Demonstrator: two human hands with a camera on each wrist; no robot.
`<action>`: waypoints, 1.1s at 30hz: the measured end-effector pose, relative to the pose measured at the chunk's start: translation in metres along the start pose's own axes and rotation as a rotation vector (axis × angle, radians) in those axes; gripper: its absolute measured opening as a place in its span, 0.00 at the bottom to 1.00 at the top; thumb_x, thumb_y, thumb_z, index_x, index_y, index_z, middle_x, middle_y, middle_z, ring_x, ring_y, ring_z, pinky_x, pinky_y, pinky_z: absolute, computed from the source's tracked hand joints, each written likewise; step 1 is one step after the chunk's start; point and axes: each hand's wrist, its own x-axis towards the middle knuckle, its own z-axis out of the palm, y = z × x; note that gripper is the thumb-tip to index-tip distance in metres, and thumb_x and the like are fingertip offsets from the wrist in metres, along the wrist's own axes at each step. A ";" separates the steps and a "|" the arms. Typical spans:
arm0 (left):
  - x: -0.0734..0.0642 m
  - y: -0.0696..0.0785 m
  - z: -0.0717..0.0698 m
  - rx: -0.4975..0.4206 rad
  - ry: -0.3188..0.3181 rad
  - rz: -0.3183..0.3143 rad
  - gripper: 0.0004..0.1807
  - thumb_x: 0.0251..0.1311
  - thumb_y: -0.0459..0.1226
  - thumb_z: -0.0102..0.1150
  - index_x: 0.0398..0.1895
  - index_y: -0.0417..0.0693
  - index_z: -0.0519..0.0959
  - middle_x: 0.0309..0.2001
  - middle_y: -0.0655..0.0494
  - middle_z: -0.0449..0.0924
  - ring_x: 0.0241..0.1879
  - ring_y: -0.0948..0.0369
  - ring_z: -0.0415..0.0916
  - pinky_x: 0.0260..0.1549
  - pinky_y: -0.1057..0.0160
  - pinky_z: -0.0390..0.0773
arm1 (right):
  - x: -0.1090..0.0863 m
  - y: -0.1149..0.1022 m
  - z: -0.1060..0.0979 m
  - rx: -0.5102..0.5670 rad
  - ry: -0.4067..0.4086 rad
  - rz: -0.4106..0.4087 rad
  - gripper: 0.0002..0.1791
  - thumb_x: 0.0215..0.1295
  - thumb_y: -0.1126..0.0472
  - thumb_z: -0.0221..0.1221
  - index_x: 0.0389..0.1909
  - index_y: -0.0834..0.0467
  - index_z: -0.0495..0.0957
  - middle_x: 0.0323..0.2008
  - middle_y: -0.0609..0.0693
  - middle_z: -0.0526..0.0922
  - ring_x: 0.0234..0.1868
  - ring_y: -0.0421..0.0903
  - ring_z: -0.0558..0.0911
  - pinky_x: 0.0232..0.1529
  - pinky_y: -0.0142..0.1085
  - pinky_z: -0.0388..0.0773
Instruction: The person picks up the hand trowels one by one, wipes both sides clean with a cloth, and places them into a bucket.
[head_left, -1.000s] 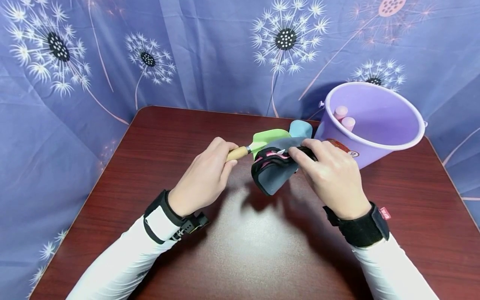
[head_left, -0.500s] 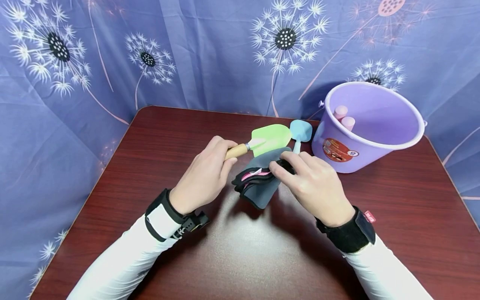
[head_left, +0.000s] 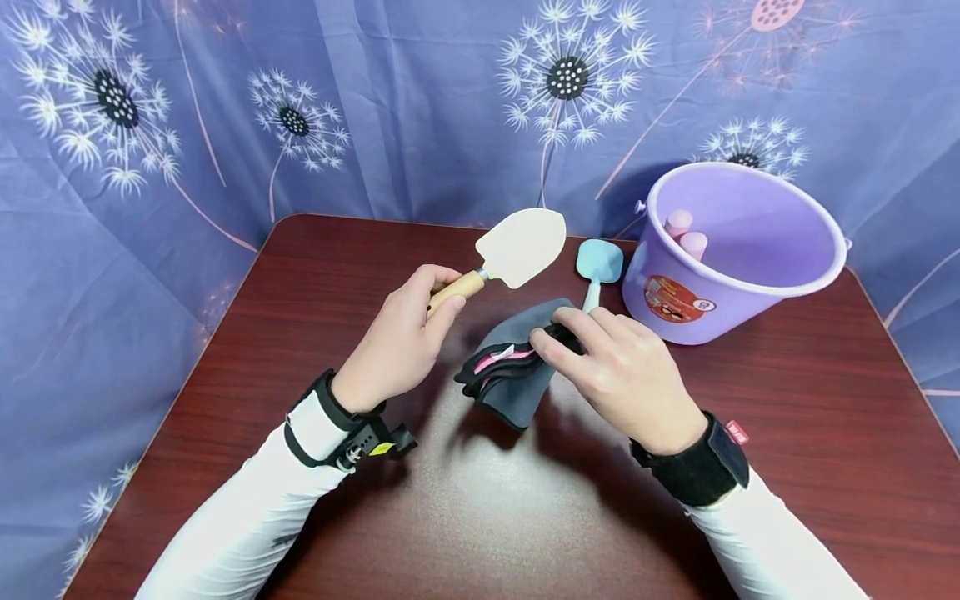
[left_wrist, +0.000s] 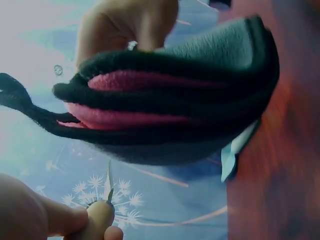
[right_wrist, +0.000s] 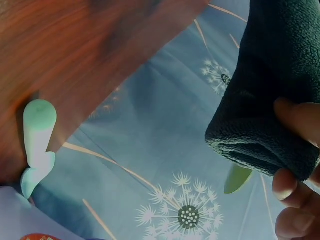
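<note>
My left hand (head_left: 393, 342) grips the wooden handle of a garden trowel (head_left: 525, 246), its pale blade raised and pointing to the back right. With my right hand (head_left: 626, 371) I pinch a folded grey cloth (head_left: 522, 400) that has black edging and pink showing between its layers. In the left wrist view the layered edge of the cloth (left_wrist: 150, 107) faces the camera, above the trowel handle (left_wrist: 100, 217). Thumb and fingertips hold a corner of the cloth (right_wrist: 260, 135) in the right wrist view. Trowel and cloth appear apart.
A light-blue toy shovel (head_left: 600, 262) lies behind my right hand, beside a purple bucket (head_left: 678, 304). Two pink cylindrical ends (head_left: 686, 235) show inside the bucket. Behind the brown table (head_left: 300, 267) hangs a blue dandelion-patterned curtain (head_left: 427, 108).
My right hand and the cloth have moved left and toward me, uncovering the blue shovel. My left hand has tilted the trowel blade upward; its face now looks nearly white instead of green.
</note>
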 end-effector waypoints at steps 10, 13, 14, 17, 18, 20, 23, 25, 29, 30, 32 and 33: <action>0.002 0.000 0.000 -0.196 -0.127 -0.125 0.12 0.76 0.43 0.47 0.55 0.49 0.74 0.37 0.53 0.81 0.32 0.57 0.70 0.28 0.62 0.66 | 0.003 0.006 -0.006 0.005 0.095 0.017 0.15 0.67 0.71 0.51 0.48 0.57 0.82 0.40 0.58 0.79 0.26 0.55 0.73 0.20 0.44 0.70; 0.001 0.001 0.002 -0.293 -0.178 -0.148 0.13 0.77 0.42 0.46 0.53 0.46 0.75 0.37 0.49 0.80 0.30 0.51 0.68 0.25 0.64 0.63 | 0.003 0.007 -0.006 0.009 0.135 0.029 0.14 0.67 0.70 0.53 0.48 0.57 0.82 0.40 0.58 0.80 0.27 0.56 0.75 0.21 0.46 0.72; 0.001 0.001 0.002 -0.321 -0.199 -0.151 0.13 0.77 0.42 0.46 0.53 0.45 0.75 0.36 0.48 0.79 0.30 0.50 0.67 0.24 0.65 0.63 | 0.003 0.007 -0.006 0.008 0.149 0.033 0.13 0.67 0.70 0.54 0.48 0.57 0.83 0.41 0.58 0.80 0.28 0.56 0.76 0.22 0.46 0.72; 0.000 0.003 0.004 -0.374 -0.256 -0.159 0.13 0.77 0.42 0.46 0.51 0.45 0.77 0.34 0.48 0.76 0.29 0.48 0.66 0.24 0.66 0.64 | 0.002 0.008 -0.006 0.008 0.187 0.054 0.12 0.67 0.68 0.55 0.47 0.56 0.83 0.41 0.58 0.81 0.29 0.57 0.77 0.23 0.47 0.73; 0.000 0.003 0.004 -0.374 -0.270 -0.159 0.13 0.77 0.43 0.46 0.50 0.45 0.77 0.34 0.49 0.75 0.29 0.48 0.67 0.25 0.66 0.65 | 0.002 0.008 -0.006 0.010 0.198 0.064 0.12 0.67 0.67 0.56 0.47 0.56 0.83 0.41 0.58 0.81 0.29 0.57 0.77 0.23 0.48 0.73; -0.001 0.003 0.003 -0.357 -0.295 -0.153 0.12 0.77 0.43 0.47 0.50 0.48 0.78 0.34 0.50 0.76 0.29 0.51 0.68 0.27 0.66 0.67 | 0.001 0.009 -0.006 0.016 0.215 0.088 0.12 0.66 0.66 0.57 0.47 0.56 0.83 0.41 0.58 0.81 0.30 0.57 0.78 0.24 0.49 0.74; -0.001 0.004 0.002 -0.339 -0.326 -0.137 0.12 0.75 0.43 0.49 0.51 0.49 0.78 0.37 0.52 0.79 0.33 0.56 0.73 0.32 0.64 0.72 | 0.000 0.010 -0.005 0.028 0.231 0.128 0.13 0.64 0.66 0.57 0.48 0.56 0.84 0.40 0.58 0.82 0.30 0.57 0.79 0.24 0.50 0.74; -0.001 0.005 0.001 -0.332 -0.344 -0.125 0.12 0.75 0.43 0.50 0.53 0.49 0.77 0.40 0.53 0.80 0.37 0.59 0.75 0.35 0.62 0.74 | -0.001 0.011 -0.005 0.038 0.235 0.159 0.15 0.63 0.67 0.55 0.48 0.57 0.84 0.40 0.58 0.82 0.30 0.57 0.79 0.24 0.50 0.74; -0.001 0.006 0.001 -0.331 -0.362 -0.110 0.12 0.75 0.42 0.51 0.54 0.49 0.78 0.41 0.54 0.82 0.39 0.60 0.76 0.37 0.62 0.75 | -0.003 0.013 -0.005 0.054 0.244 0.212 0.18 0.61 0.68 0.51 0.48 0.58 0.84 0.39 0.59 0.82 0.32 0.57 0.80 0.27 0.51 0.75; -0.001 0.006 0.001 -0.330 -0.365 -0.108 0.12 0.75 0.42 0.51 0.54 0.49 0.78 0.41 0.54 0.82 0.37 0.60 0.75 0.35 0.62 0.74 | -0.003 0.013 -0.005 0.058 0.247 0.223 0.18 0.61 0.67 0.52 0.49 0.58 0.84 0.39 0.59 0.82 0.32 0.57 0.81 0.27 0.51 0.75; -0.001 0.006 0.001 -0.330 -0.370 -0.102 0.12 0.75 0.42 0.50 0.54 0.49 0.78 0.39 0.54 0.81 0.32 0.59 0.72 0.30 0.64 0.70 | -0.003 0.014 -0.005 0.069 0.258 0.246 0.18 0.61 0.67 0.53 0.49 0.59 0.84 0.39 0.59 0.82 0.33 0.57 0.81 0.29 0.51 0.76; -0.001 0.006 0.001 -0.330 -0.374 -0.099 0.12 0.75 0.41 0.50 0.54 0.49 0.78 0.37 0.54 0.81 0.30 0.59 0.70 0.28 0.65 0.69 | -0.003 0.015 -0.005 0.076 0.264 0.257 0.18 0.60 0.67 0.54 0.49 0.59 0.84 0.39 0.58 0.82 0.33 0.57 0.81 0.29 0.51 0.76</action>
